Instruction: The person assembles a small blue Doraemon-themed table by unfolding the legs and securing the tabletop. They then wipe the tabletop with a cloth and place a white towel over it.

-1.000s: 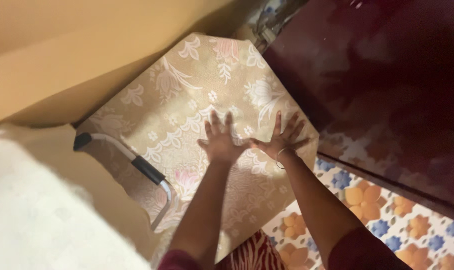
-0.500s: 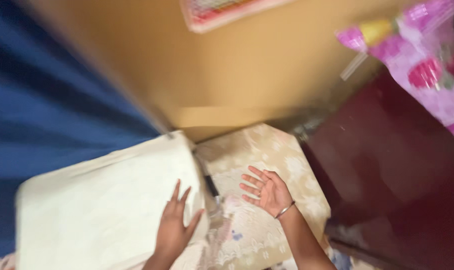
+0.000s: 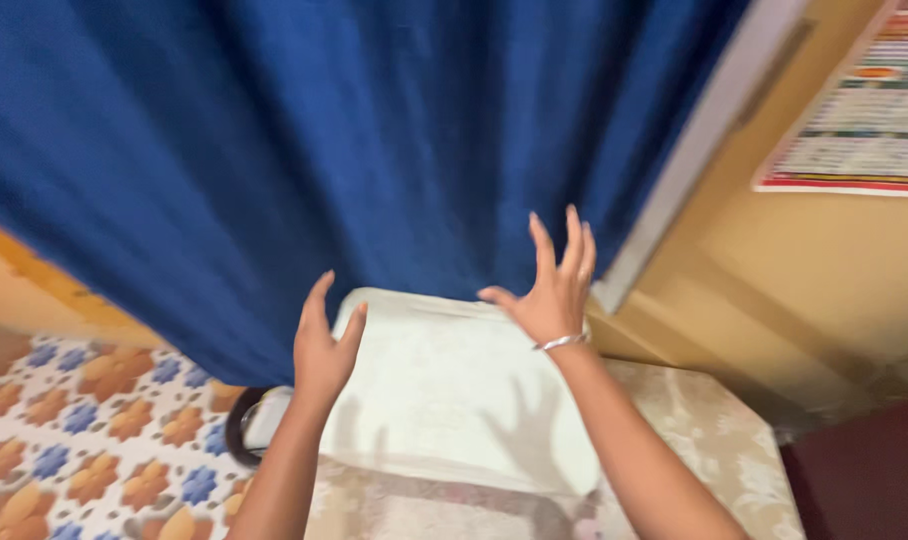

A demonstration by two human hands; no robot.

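Curtain [image 3: 304,150], dark blue, hangs across the upper and left part of the head view, its lower edge falling just behind a white cloth [image 3: 444,390]. Both hands are raised in front of it.

Left hand [image 3: 324,350]: grip open, fingers close together and pointing up, thumb spread apart. It holds nothing. Its fingertips lie against or just before the curtain's lower edge; contact cannot be confirmed.

Right hand [image 3: 552,290]: grip open, fingers extended upward and slightly apart, thumb out to the left. It holds nothing. Its fingertips overlap the curtain near the right hem; contact cannot be confirmed. A thin silver bangle [image 3: 562,342] sits on the wrist.

Below and between the hands, the white cloth covers a raised flat surface, and the shadows of both hands fall on it. A dark curved tube [image 3: 238,428] shows at the cloth's left corner. Nearer the camera lies a beige patterned covering [image 3: 714,450], extending to the right.

Right of the curtain stands a pale upright frame strip [image 3: 704,150], then a tan wall [image 3: 834,270] carrying a printed sheet [image 3: 864,110] with a red lower border. A floor covering [image 3: 104,420] with orange and blue flowers shows at lower left.
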